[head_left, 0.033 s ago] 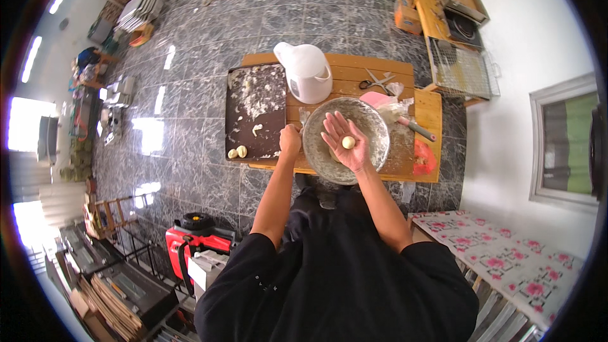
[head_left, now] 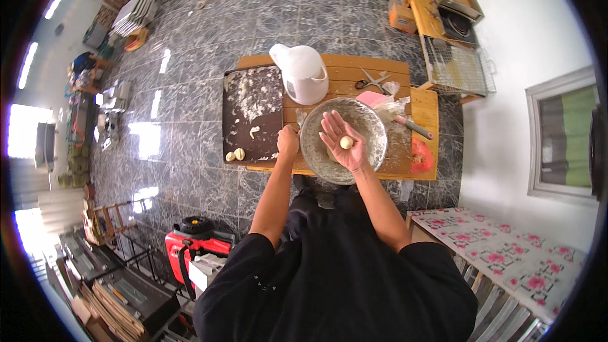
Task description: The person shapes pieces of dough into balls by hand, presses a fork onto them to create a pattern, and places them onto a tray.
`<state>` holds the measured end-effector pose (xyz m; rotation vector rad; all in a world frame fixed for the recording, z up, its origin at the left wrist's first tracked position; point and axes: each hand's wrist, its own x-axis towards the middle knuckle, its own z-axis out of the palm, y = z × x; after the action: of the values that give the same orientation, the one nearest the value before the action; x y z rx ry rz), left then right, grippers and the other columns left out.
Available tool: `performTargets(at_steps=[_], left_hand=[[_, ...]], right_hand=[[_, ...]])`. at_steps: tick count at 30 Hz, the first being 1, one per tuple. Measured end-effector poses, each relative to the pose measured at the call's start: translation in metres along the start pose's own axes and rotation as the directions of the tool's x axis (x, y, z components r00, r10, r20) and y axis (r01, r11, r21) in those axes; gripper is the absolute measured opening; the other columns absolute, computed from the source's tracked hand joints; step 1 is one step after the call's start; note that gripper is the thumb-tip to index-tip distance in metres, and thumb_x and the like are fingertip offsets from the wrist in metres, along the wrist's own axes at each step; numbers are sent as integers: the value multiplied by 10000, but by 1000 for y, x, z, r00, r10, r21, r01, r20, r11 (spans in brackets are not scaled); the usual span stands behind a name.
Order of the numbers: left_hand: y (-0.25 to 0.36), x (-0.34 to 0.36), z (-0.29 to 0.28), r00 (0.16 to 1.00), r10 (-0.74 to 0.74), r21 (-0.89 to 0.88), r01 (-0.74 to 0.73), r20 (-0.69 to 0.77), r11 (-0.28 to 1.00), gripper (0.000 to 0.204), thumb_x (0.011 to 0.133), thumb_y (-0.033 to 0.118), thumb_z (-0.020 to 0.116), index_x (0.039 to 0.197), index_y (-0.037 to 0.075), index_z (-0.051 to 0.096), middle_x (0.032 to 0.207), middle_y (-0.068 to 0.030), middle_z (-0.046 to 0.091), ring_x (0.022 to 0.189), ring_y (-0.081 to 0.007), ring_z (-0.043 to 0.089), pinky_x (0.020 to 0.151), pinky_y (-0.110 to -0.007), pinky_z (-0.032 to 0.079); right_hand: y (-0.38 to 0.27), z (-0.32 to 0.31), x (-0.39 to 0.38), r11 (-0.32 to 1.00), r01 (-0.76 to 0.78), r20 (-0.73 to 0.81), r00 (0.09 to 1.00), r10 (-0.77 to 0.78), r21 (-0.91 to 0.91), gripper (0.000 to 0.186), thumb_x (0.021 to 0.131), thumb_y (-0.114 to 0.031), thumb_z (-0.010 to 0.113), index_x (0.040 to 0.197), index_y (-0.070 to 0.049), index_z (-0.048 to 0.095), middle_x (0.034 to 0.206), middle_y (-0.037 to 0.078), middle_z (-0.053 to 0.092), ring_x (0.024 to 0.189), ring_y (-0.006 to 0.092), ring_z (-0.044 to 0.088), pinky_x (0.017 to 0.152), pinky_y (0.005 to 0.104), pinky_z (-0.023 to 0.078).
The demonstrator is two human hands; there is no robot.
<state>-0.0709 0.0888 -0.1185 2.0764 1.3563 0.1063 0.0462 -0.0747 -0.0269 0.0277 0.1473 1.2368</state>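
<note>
My right hand (head_left: pixel 345 142) is over the large round metal bowl (head_left: pixel 375 121), palm up with its fingers stretched out. A small pale dough ball (head_left: pixel 346 142) rests on that palm. My left hand (head_left: pixel 288 142) is closed into a fist between the dark baking tray (head_left: pixel 259 142) and the bowl's left rim; whatever it may hold is hidden. White crumbs or flour lie scattered on the tray. Two pale dough balls (head_left: pixel 239 154) sit in its near left corner. The bowl's inside is dusted with whitish residue, and its bottom is partly hidden by my right hand.
A white electric kettle (head_left: pixel 307 79) stands behind the bowl on the wooden table (head_left: pixel 354 68). Scissors (head_left: pixel 372 82), a pink item (head_left: pixel 372 98), a grey-handled tool (head_left: pixel 415 128) and a red plastic bag (head_left: pixel 422 156) lie to the right. A flowered tabletop (head_left: pixel 500 253) is at lower right.
The whole view has shifted slightly. Both hands keep nearly the same pose, and the dough ball stays on my right palm.
</note>
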Motion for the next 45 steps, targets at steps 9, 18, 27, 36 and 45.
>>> performTargets(at_steps=[9, 18, 27, 36, 45], left_hand=[[-2, 9, 15, 993, 30, 225, -56, 114, 973, 271, 930, 180, 483, 854, 24, 692, 902, -197, 700, 860, -364, 694, 710, -446, 569], [-13, 11, 14, 987, 113, 53, -120, 116, 991, 243, 851, 223, 607, 847, -6, 690, 889, -248, 684, 867, -413, 674, 746, -481, 547], [10, -10, -20, 999, 31, 64, -28, -39, 998, 230, 831, 220, 623, 895, 0, 612, 863, -254, 674, 854, -432, 662, 760, -496, 531], [0, -50, -68, 969, 39, -66, -57, -243, 996, 179, 873, 165, 545, 906, 1, 608, 846, -279, 660, 850, -462, 644, 775, -495, 513], [103, -138, -141, 959, 278, -537, -211, 47, 817, 239, 974, 182, 544, 1062, -29, 613, 835, -15, 624, 732, -58, 525, 625, -240, 436]], right_hand=[[17, 13, -1, 984, 173, 157, 974, -163, -51, 597, 894, -36, 444, 1474, -118, 327, 1527, 128, 310, 1402, 282, 319, 1143, 568, 271], [16, 26, -14, 967, 182, 151, 966, -210, 181, 494, 1001, -293, 429, 1454, -116, 344, 1514, 128, 326, 1389, 299, 330, 1128, 578, 292], [-8, 38, -13, 986, 45, 150, 986, -69, 158, 513, 997, -366, 454, 1449, -139, 369, 1533, 106, 305, 1399, 288, 320, 1136, 574, 271], [-17, 36, -12, 997, -2, 166, 986, -11, 78, 543, 1011, -463, 339, 1461, -160, 348, 1527, 116, 311, 1404, 298, 304, 1134, 560, 274], [-33, 37, -13, 994, 87, 118, 989, -94, 63, 592, 1007, -526, 251, 1458, -157, 358, 1517, 125, 332, 1414, 297, 285, 1145, 541, 247]])
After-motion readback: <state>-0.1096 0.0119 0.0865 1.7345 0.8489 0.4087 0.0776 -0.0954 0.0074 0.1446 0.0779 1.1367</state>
